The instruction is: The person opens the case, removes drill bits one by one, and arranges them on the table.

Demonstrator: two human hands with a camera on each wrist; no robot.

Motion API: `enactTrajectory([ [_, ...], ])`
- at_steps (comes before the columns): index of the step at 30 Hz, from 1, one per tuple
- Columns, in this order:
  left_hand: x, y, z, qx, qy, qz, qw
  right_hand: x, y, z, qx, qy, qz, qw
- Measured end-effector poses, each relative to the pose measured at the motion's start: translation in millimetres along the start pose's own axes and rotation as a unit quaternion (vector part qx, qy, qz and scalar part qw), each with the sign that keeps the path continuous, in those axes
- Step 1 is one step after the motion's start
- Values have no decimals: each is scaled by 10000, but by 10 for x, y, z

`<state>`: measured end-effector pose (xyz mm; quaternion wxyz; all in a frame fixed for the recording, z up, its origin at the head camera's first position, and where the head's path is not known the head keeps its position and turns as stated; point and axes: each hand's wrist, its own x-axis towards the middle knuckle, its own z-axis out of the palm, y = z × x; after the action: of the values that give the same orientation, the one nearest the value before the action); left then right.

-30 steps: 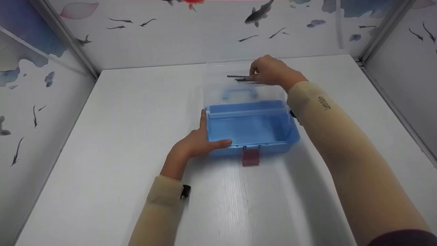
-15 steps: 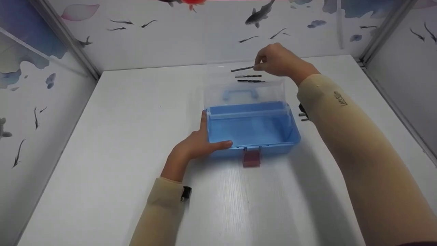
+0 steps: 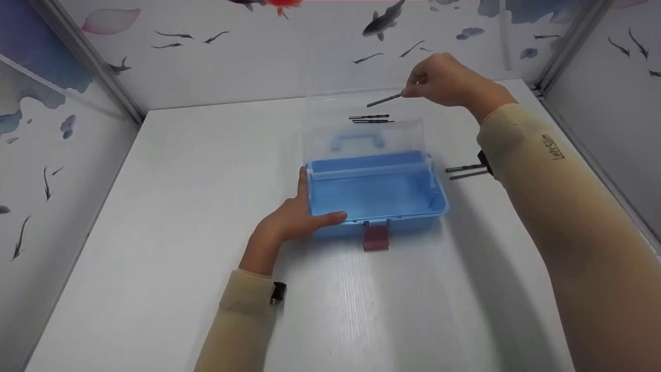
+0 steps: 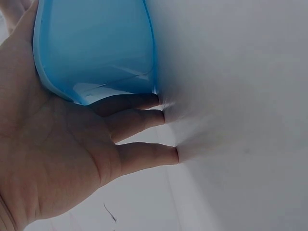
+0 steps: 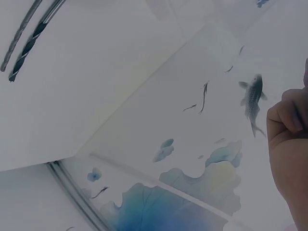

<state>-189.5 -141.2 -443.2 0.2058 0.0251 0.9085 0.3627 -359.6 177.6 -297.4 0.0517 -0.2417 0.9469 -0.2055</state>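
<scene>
In the head view my right hand (image 3: 439,80) pinches a drill bit (image 3: 383,101) by its right end, above the far part of the table. Several dark drill bits (image 3: 371,118) lie side by side beyond the blue plastic box (image 3: 379,227), in the area of its clear raised lid (image 3: 323,147). My left hand (image 3: 289,219) rests at the box's left front corner, thumb over the front rim and index finger along the left side. In the left wrist view its straight fingers (image 4: 149,153) reach down to the table beside the box wall.
Two more drill bits (image 3: 467,168) lie to the right of the box, partly covered by the right sleeve (image 3: 557,181). A reddish latch (image 3: 376,237) hangs at the box front. Printed panels (image 3: 232,62) wall the white table (image 3: 181,206) at the back and sides.
My right hand has lifted one drill bit from the group behind the box and carried it up and to the right. The bits at right came into sight. My left hand stayed put.
</scene>
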Motion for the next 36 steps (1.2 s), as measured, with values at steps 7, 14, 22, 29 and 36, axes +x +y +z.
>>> enactTrajectory([
  [7,-5,-2,9,55,36,1,10000,-132,92,-14,286,186,116,9994],
  [14,1,-9,10,109,62,-22,9999,-299,222,37,450,426,83,9980],
  [22,-26,6,2,109,30,-15,9999,-556,494,98,641,517,258,9963],
  [29,-47,-11,4,134,18,-94,9999,-767,788,155,591,550,487,9955],
  [36,-26,13,10,219,-16,-92,9997,-999,1053,226,621,460,734,9943],
])
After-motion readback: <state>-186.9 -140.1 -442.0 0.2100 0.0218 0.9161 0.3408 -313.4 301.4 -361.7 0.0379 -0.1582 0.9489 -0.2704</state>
